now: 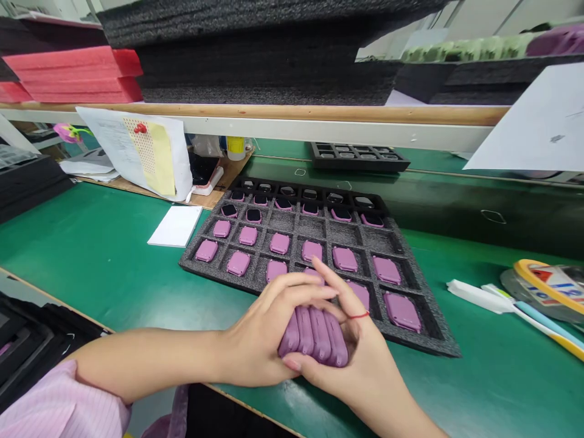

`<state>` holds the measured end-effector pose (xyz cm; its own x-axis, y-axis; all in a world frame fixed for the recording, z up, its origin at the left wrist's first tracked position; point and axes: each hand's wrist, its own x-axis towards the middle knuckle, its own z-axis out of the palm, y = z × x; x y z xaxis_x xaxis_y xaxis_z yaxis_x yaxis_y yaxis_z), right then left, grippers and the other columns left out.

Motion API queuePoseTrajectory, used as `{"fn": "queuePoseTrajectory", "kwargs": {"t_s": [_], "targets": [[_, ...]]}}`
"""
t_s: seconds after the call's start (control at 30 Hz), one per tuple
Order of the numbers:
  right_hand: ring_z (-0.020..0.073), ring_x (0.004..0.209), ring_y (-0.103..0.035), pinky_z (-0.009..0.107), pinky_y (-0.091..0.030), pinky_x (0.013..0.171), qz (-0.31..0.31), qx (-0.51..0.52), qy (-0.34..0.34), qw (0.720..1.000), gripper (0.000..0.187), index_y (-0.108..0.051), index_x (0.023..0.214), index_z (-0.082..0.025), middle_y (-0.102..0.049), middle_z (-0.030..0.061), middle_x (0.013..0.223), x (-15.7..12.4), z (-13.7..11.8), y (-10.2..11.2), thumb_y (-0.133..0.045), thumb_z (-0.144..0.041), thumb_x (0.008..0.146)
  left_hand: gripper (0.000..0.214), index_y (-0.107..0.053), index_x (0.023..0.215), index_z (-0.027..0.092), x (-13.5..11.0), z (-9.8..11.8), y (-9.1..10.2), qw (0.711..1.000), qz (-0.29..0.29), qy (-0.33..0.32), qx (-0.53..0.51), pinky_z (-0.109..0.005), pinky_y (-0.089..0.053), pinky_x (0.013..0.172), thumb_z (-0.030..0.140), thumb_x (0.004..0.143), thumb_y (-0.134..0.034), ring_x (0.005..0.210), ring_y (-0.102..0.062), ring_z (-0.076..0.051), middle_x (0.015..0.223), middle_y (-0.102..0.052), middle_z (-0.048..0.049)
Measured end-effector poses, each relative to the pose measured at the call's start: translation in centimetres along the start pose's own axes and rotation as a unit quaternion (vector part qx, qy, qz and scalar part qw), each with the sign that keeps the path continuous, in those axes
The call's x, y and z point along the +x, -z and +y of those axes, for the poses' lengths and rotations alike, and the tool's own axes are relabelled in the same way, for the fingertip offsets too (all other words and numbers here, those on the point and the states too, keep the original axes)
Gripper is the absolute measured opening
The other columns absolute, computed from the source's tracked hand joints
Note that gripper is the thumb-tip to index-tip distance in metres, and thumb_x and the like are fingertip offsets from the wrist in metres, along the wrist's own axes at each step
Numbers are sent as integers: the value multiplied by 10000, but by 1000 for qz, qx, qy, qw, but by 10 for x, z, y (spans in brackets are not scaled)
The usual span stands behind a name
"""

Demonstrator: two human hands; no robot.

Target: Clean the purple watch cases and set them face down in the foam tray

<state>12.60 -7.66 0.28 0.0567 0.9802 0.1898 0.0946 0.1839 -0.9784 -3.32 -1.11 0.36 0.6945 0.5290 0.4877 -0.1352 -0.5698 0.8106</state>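
Both my hands meet near the table's front edge around a stack of several purple watch cases [316, 336] held on edge. My left hand [264, 331] curls over the stack from the left, fingers on top. My right hand [360, 359] cups it from below and the right, index finger pointing up toward the tray. Just beyond lies a black foam tray [413, 277] with a grid of pockets. Purple cases [344, 258] lie face down in its near rows, and cases with dark screens [253, 215] sit in its far rows.
A white pad [176, 225] lies left of the tray on the green table. Pens and a tape roll [550, 289] sit at right. A second black tray [358, 156] rests behind. Papers [137, 149] hang from a shelf stacked with black and red foam.
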Motion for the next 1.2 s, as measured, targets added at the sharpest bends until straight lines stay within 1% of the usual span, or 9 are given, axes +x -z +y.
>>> {"fn": "queuePoseTrajectory", "kwargs": {"t_s": [0.13,0.3,0.43,0.53,0.6,0.8,0.87,1.03,1.2], "targets": [[254,1066,-736,398,-614,948,15,-155,141,978,1034,-198,1605,-286,-760,71,1105,4,3,7,-816,-264,776,1178,-323,1491,264,5,7,-3,955,11,226,-192,-503,-367,1144,346,512,-973,1386,-445,-347,1498,-434,-166],[241,1209,-658,443,-554,1044,-74,-273,237,930,869,-188,1606,-298,-675,99,1315,8,5,12,-664,-174,890,503,-679,950,137,13,8,-7,815,6,363,-451,-296,-523,788,435,626,-921,762,-665,-150,802,-672,-23],[242,1193,-663,387,-589,990,-52,-220,198,954,647,-492,1392,-283,-679,94,1275,12,-10,23,-781,-246,815,491,-724,1014,134,12,5,-2,761,23,378,-526,-270,-533,713,475,695,-875,805,-726,-187,950,-751,-95],[237,1069,-712,340,-630,868,-17,-183,201,962,154,-673,899,-253,-723,72,1074,17,-21,31,-794,-251,804,486,-726,1090,152,10,1,1,751,19,369,-547,-268,-565,725,430,719,-872,835,-738,-180,1009,-768,-101],[226,972,-733,303,-646,759,-2,-170,199,965,121,-695,743,-235,-727,75,980,19,-23,33,-782,-263,822,466,-732,1079,151,9,-2,1,747,4,362,-558,-207,-541,623,439,735,-859,786,-740,-164,930,-776,-90],[178,777,-744,262,-654,651,185,-73,206,958,104,-712,793,-269,-716,16,759,15,-23,32,-733,-206,873,440,-760,1037,157,11,-3,-1,720,-35,331,-608,-132,-335,441,481,749,-835,849,-752,-169,1018,-769,-101],[198,887,-759,306,-668,770,166,-75,212,960,73,-716,904,-279,-754,30,894,12,-22,31,-739,-217,873,433,-760,1045,160,11,-3,0,714,-43,322,-620,-139,-315,445,474,755,-832,850,-743,-166,1022,-766,-99],[297,1218,-649,465,-572,1036,4,-168,216,962,620,-565,1334,-277,-653,113,1298,9,-16,27,-834,-353,781,542,-756,1091,131,8,-6,3,705,-68,338,-619,-137,-380,515,532,732,-826,811,-719,-145,995,-772,-130],[252,1215,-632,415,-587,1010,-16,-202,233,951,509,-545,1313,-266,-644,103,1260,8,-12,22,-755,-248,849,585,-766,1062,110,9,-4,5,701,-77,350,-617,-125,-414,518,584,721,-813,753,-718,-129,929,-773,-133]]}}
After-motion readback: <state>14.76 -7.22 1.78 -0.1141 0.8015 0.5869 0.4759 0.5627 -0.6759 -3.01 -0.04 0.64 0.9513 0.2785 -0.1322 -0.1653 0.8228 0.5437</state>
